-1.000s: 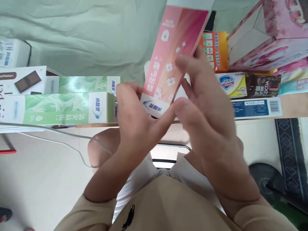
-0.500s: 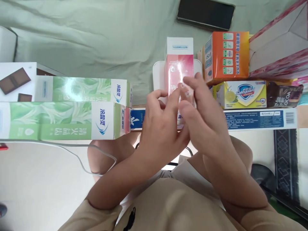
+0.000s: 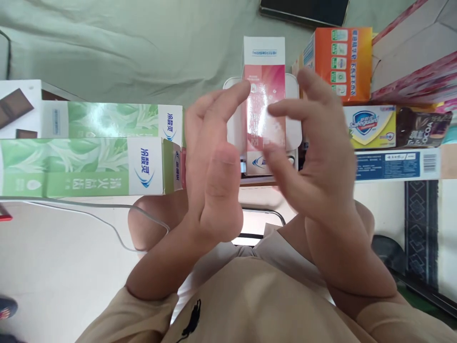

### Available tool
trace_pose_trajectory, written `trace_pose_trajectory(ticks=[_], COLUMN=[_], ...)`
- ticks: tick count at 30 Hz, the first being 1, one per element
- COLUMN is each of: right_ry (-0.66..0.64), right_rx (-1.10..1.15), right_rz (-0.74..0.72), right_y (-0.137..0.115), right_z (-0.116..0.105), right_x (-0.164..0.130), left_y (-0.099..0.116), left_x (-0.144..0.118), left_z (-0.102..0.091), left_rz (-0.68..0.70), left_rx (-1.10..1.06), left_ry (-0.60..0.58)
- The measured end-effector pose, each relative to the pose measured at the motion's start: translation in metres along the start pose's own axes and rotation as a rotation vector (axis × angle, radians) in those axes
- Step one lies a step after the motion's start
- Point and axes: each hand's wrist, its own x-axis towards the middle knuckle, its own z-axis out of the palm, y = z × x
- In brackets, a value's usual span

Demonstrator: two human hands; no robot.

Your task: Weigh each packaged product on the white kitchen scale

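Note:
A pink toothpaste box [image 3: 264, 102] with white ends lies lengthwise on a white, rounded object [image 3: 233, 119] that shows at both its sides. My left hand [image 3: 216, 166] is raised to the left of the box, fingers stretched out, holding nothing. To the right, my right hand [image 3: 314, 143] hovers with fingers apart and bent, also holding nothing; it is a little blurred. Its fingertips overlap the box's right edge in view, and I cannot tell whether they touch it. Two green toothpaste boxes [image 3: 66, 164] lie side by side left of my left hand.
At right stand an orange box [image 3: 342, 62], a yellow Safeguard soap box [image 3: 374, 126], a dark cocoa packet [image 3: 423, 126] and a long blue-and-white box [image 3: 389, 164]. A black phone [image 3: 307, 9] lies on the green cloth [image 3: 124, 43]. A white cable [image 3: 93, 205] runs along the front left.
My hands have moved apart, from close together over the pink toothpaste box to either side of it, fingers opening. The whole view has shifted slightly, so things sit higher.

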Motion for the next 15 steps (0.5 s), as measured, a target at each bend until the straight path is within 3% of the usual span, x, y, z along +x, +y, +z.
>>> trace_pose_trajectory(ticks=[5, 11, 15], right_ry=[-0.076, -0.046, 0.043], right_rx=[-0.113, -0.076, -0.087], right_rz=[0.002, 0.014, -0.036], right_y=[0.009, 0.005, -0.004], right_z=[0.005, -0.010, -0.017], right_x=[-0.001, 0.001, 0.002], left_y=[0.003, -0.004, -0.005], left_x=[0.000, 0.002, 0.003], left_z=[-0.003, -0.004, -0.003], left_rz=[-0.007, 0.038, 0.015], left_rx=[0.144, 0.189, 0.194], left_ry=[0.023, 0.020, 0.017])
